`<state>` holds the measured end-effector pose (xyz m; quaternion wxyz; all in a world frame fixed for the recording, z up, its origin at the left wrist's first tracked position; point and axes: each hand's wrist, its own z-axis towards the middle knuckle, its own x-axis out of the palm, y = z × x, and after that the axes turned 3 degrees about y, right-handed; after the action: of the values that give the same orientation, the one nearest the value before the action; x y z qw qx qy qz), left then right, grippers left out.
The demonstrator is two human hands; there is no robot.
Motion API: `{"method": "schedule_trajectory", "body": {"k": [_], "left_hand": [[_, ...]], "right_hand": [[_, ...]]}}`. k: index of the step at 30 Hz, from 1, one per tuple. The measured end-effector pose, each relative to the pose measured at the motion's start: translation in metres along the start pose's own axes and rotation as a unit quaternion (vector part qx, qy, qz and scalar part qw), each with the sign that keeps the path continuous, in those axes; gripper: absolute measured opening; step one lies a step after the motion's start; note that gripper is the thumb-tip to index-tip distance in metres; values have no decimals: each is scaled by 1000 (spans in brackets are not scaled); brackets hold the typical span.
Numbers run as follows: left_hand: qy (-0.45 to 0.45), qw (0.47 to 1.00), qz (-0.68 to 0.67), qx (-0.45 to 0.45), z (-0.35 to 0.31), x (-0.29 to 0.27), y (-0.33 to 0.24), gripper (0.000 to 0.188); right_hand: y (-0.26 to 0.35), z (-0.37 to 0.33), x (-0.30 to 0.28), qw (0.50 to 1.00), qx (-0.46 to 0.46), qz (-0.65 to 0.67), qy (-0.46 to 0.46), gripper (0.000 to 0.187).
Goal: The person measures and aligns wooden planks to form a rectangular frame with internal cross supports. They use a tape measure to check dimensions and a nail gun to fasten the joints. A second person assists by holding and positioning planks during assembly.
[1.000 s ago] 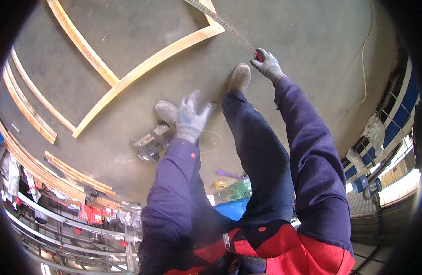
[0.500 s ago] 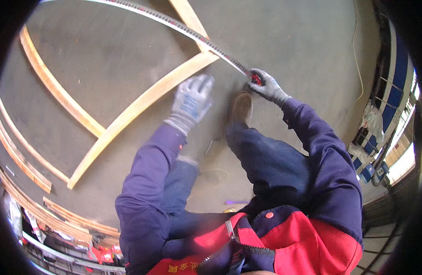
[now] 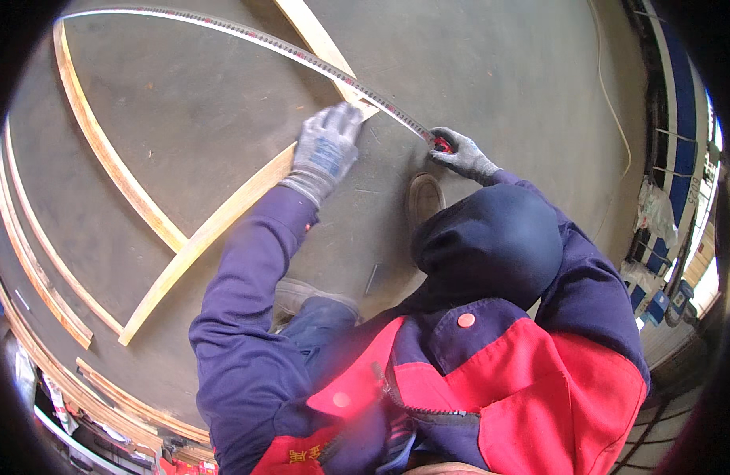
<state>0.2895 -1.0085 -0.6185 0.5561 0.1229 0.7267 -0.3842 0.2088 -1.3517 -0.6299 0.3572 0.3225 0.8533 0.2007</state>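
My right hand (image 3: 466, 158), in a grey glove, is closed round the red case of a tape measure (image 3: 442, 144). The pulled-out tape blade (image 3: 301, 55) runs up and left in a long arc across the wooden frame to the far left. My left hand (image 3: 327, 150), gloved too and slightly blurred, lies over the frame's near wooden strip (image 3: 198, 249) close to its right corner. Its fingers are stretched forward and hide part of that strip. Another strip (image 3: 111, 150) meets the near one at the left, and a third strip (image 3: 316, 36) reaches the right corner from above.
More long wooden strips (image 3: 44, 277) lie on the grey floor at the left. Stacked boards (image 3: 135, 396) and a rack stand at the lower left. A thin cable (image 3: 606, 87) trails along the right. Blue and white equipment (image 3: 678, 134) with a plastic bag (image 3: 656, 210) lines the right side.
My left hand has moved forward from beside the near strip to over it. My body has leaned lower, with the right knee now bent up. The right hand still holds the tape measure.
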Motion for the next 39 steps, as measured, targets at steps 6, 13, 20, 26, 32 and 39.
{"method": "schedule_trajectory", "body": {"k": [6,13,20,26,32,39], "left_hand": [[106,978,-39,-176,-18,7,34,78],[92,975,-20,-200,-21,30,35,75],[82,976,-21,-199,-21,32,35,71],[74,977,-26,-197,-20,33,34,70],[62,979,-28,-192,-20,32,33,69],[62,979,-17,-192,-20,31,34,68]], "right_hand": [[-2,-6,0,999,1,44,-23,59],[-5,-5,2,999,-3,34,-29,59],[-2,-7,-1,998,1,55,-17,60],[-1,-6,-4,999,-5,52,-9,60],[-2,-7,-4,998,-12,59,-12,60],[-3,-5,-3,998,-19,54,-10,59]]}}
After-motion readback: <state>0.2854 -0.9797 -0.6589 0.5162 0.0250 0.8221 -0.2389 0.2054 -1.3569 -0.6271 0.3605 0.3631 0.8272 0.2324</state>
